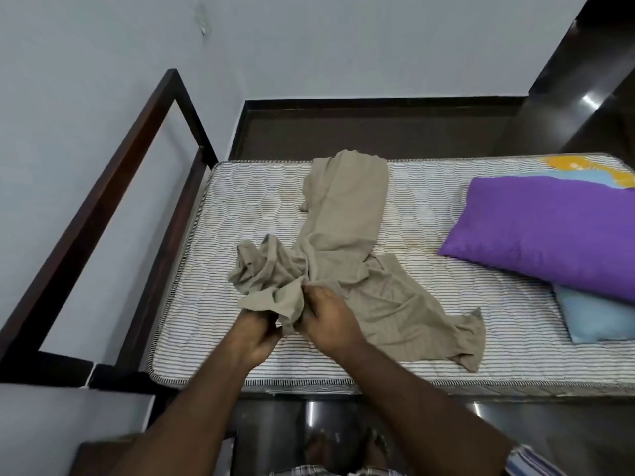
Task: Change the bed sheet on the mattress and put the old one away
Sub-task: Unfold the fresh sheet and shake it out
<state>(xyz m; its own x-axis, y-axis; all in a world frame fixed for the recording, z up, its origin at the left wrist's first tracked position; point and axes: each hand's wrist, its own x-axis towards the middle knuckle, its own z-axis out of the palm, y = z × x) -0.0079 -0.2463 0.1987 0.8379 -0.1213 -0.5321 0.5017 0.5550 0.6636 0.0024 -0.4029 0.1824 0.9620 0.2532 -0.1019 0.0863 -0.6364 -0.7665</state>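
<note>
A bare striped mattress (240, 207) lies across a dark wooden bed frame. A crumpled beige sheet (347, 214) lies in a long bunch over the middle of the mattress, reaching from the far edge toward the near edge. My left hand (256, 334) grips a bunched fold of the beige sheet near the mattress's front edge. My right hand (331, 319) pinches the same bunch just to the right, fingers curled into the cloth. Both hands are close together, with cloth gathered between them.
A purple pillow (549, 231) rests on a light blue pillow (598, 321) at the right end of the mattress. The dark bed frame rail (103, 201) stands at the left against the pale wall. Glossy dark floor (343, 132) lies beyond the bed and by my feet.
</note>
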